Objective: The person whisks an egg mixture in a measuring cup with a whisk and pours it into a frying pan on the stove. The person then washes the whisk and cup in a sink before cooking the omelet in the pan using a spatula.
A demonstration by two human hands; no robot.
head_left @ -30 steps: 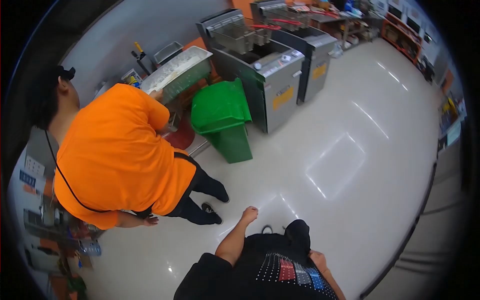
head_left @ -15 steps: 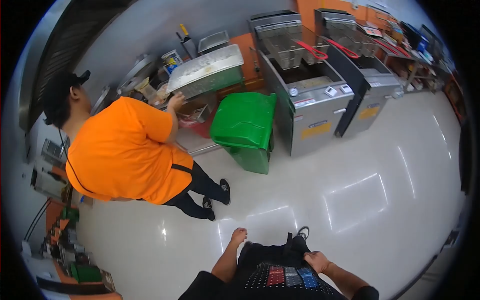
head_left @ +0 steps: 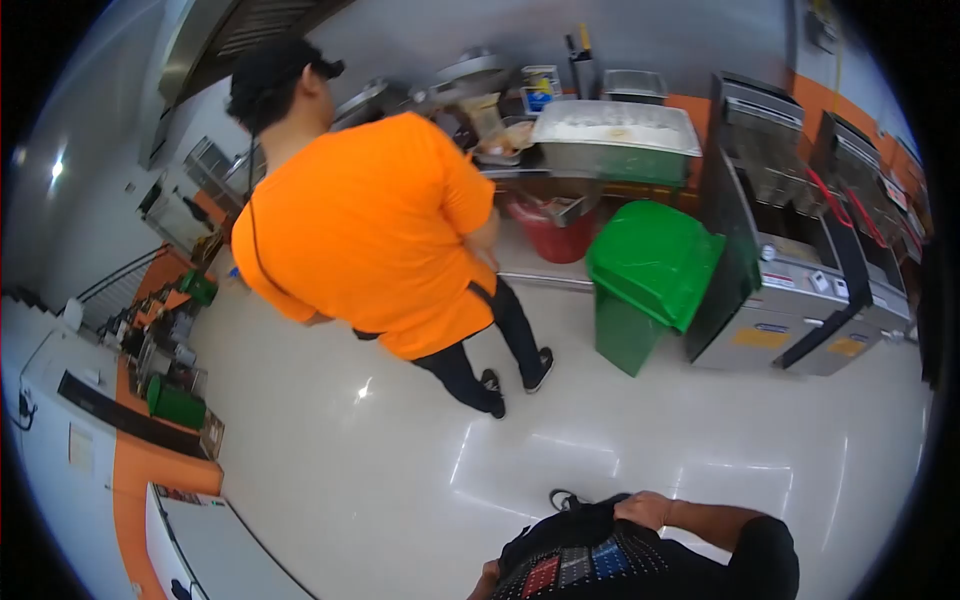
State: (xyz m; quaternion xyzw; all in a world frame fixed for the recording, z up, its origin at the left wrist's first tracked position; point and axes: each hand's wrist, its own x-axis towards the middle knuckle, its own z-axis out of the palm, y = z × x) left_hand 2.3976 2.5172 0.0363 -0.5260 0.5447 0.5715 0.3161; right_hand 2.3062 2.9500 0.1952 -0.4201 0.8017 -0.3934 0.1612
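My right hand (head_left: pixel 645 510) is closed on black cloth (head_left: pixel 600 520) at the front of my body, near the bottom of the view. Low at the bottom edge, my left hand (head_left: pixel 486 578) shows only in part beside my dark printed shirt (head_left: pixel 580 568); its fingers cannot be made out. A co-worker in an orange shirt (head_left: pixel 350 220) and black cap stands in front of me, facing the counter, with the back turned to me.
A large tray of white powder (head_left: pixel 620 165) sits on the counter. Below are a red bucket (head_left: pixel 555 235) and a green lidded bin (head_left: pixel 650 270). Two fryers (head_left: pixel 770 310) with red-handled baskets stand at right. A white-topped unit (head_left: pixel 215 550) is at lower left.
The view has swung left, so the co-worker, bin and fryers appear further right. My left hand has dropped to the bottom edge. The co-worker's arm has come down from the tray.
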